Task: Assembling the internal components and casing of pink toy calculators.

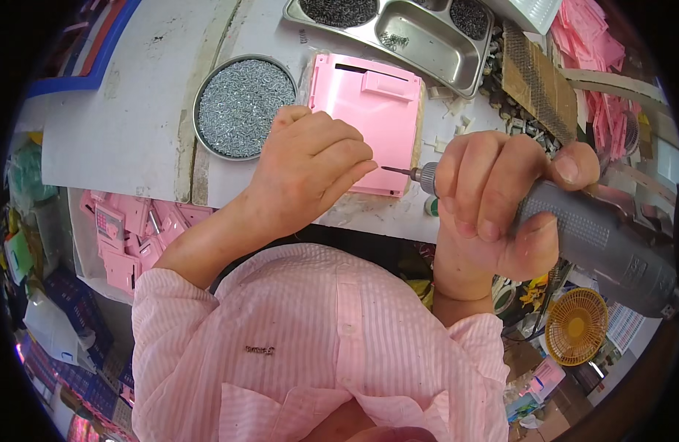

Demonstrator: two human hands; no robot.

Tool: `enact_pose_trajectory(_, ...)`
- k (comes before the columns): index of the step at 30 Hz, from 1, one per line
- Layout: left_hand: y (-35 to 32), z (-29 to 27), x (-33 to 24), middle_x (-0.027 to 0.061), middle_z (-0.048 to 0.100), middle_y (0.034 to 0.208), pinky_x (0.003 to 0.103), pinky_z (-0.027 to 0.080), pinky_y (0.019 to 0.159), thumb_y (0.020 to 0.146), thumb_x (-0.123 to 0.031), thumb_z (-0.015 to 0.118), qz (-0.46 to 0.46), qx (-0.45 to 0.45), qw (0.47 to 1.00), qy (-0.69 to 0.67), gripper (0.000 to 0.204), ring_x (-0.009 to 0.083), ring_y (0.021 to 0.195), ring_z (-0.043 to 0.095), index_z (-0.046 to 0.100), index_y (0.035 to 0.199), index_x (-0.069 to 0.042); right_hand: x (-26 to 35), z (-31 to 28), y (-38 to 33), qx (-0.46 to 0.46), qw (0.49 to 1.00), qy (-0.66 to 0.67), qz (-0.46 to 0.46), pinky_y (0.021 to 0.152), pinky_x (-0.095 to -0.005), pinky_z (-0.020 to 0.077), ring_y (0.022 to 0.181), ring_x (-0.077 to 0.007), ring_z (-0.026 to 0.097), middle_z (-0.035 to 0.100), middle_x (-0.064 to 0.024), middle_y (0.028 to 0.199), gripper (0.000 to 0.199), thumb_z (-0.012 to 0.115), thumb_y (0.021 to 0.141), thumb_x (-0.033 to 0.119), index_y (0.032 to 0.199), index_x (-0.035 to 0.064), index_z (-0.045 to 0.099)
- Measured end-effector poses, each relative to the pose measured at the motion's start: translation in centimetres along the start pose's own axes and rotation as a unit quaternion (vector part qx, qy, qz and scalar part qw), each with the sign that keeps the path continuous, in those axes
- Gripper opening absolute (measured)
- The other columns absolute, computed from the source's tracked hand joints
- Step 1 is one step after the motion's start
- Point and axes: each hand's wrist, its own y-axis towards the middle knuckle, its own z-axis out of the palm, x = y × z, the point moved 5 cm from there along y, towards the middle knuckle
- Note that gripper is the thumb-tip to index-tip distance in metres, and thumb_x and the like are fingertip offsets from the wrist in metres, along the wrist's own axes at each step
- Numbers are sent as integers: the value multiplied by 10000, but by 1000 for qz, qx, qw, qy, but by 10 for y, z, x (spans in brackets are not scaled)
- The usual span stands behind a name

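Two hands work: right hand [494, 210] grips a grey electric screwdriver [575, 236], left hand [310, 169] pinches at its bit over a pink plastic case [372, 107].

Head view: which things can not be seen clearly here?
- Pink plastic casing: lower left hidden under the left hand.
- Screw at the driver bit: too small to tell.
- Grey electric screwdriver: rear blurred at the picture rim; right hand covers its front.
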Motion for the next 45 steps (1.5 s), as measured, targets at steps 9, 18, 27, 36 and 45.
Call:
enact_pose_trajectory(9,5,3,-6,8,685,792,325,382,726,794,-17,751,-47,-20,994,-92,123,169,662,597,712,886,-88,1,5,-3,-52,998,-30,22,513,-291,390,542,-127,477,523,20,653,362,624,992,321,1292,189,469)
enact_pose_trajectory(18,9,4,-2,22,666,779,366,428,690,795,-27,745,8,-28,997,-77,99,209,666,599,682,844,-85,-10,4,-13,-121,992,28,15,559,-344,463,567,-157,505,540,-59,692,372,698,899,100,1167,35,447)
enact_pose_trajectory(27,27,20,38,110,507,702,406,410,590,818,-70,731,13,8,999,-39,219,301,638,504,531,743,-21,-44,-82,26,-192,973,-100,-85,446,-304,404,471,-144,459,501,-65,627,282,611,899,38,1142,20,470)
enact_pose_trajectory(36,27,15,41,108,532,731,402,431,615,796,-47,726,-39,11,994,-101,195,298,679,528,535,760,-28,-78,-89,23,-172,956,-235,-25,455,-310,408,491,-143,443,486,-84,636,162,550,908,-34,1018,33,454)
enact_pose_trajectory(45,21,13,39,108,670,875,353,524,689,787,28,722,-15,-44,995,-94,150,275,782,643,659,917,-12,-50,-70,47,-142,988,-60,-2,457,-272,411,511,-134,504,518,-29,621,346,600,888,-26,1214,-25,485)
